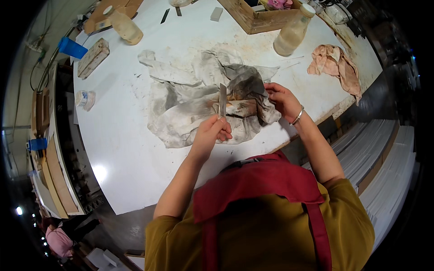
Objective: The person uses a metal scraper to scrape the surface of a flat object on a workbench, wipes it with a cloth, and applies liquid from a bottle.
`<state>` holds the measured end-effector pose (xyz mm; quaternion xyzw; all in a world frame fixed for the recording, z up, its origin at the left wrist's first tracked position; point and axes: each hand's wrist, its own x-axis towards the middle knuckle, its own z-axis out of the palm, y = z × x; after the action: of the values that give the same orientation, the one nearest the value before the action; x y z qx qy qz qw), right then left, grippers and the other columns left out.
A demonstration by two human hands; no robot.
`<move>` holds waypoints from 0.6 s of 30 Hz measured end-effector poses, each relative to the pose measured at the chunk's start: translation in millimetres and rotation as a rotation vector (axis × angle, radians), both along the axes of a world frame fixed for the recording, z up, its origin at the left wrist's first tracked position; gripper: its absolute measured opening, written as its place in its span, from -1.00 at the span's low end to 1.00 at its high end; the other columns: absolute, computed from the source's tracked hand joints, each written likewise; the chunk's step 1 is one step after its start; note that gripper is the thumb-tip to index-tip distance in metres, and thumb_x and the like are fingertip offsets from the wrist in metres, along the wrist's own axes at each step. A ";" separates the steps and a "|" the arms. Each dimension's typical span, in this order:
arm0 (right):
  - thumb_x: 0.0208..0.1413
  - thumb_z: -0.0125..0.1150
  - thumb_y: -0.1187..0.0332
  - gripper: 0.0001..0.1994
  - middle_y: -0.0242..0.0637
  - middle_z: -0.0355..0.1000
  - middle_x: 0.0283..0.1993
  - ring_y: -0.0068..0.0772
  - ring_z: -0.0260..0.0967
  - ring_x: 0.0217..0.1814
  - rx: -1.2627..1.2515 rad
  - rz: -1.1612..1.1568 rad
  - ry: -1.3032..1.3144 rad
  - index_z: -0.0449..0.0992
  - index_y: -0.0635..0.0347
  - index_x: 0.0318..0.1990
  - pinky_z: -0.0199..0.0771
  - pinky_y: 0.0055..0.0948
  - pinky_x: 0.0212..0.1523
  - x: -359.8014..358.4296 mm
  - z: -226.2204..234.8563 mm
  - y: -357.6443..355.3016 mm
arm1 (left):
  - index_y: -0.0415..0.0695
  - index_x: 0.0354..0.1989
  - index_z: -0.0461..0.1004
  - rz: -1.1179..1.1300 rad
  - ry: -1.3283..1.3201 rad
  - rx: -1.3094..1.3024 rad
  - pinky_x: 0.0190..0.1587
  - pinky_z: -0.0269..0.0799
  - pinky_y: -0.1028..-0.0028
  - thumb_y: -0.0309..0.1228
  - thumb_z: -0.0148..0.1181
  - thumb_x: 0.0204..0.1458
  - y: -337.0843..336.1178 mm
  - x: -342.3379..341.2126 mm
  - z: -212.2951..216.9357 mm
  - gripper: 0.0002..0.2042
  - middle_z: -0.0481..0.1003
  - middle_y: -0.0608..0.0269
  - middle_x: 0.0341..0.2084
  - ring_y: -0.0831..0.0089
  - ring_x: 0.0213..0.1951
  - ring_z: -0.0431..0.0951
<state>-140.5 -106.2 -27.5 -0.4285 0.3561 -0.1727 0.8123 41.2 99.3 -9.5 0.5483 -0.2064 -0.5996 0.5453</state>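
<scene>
A large grey-white cloth [178, 110], stained and crumpled, lies spread on the white table. My left hand [213, 132] is closed around the lower end of a narrow flat metal blade [222, 100], which points away from me over the cloth. Beside the blade, a darkened, brown-smudged fold [246, 83] of the cloth is bunched up. My right hand [285, 103], with a bracelet at its wrist, grips the right edge of this bunched part with curled fingers. Its fingertips are partly hidden by the cloth.
Bottles of cloudy liquid stand at the far left [124, 28] and far right [294, 34]. A wooden box [246, 20] sits at the back, a pinkish rag [334, 65] at the right. A worn block [93, 58], a blue cup [72, 48] and a small jar [84, 98] line the left edge.
</scene>
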 end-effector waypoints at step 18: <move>-0.01 0.16 0.27 -0.82 -0.47 0.25 -0.50 -0.56 0.25 -0.42 -0.804 0.186 0.446 0.40 0.18 -0.38 0.27 -0.54 -0.36 17.5 -0.5 -64.1 | -0.19 -0.43 0.40 0.204 0.002 -0.012 -0.42 0.27 0.61 -0.35 -0.06 0.09 22.9 38.7 18.7 -0.81 0.45 0.28 -0.49 0.57 -0.46 0.44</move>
<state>-123.0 -170.3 -28.0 -0.7659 0.3869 -0.1272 0.4976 79.9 122.2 9.3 0.5625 -0.1524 -0.5402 0.6070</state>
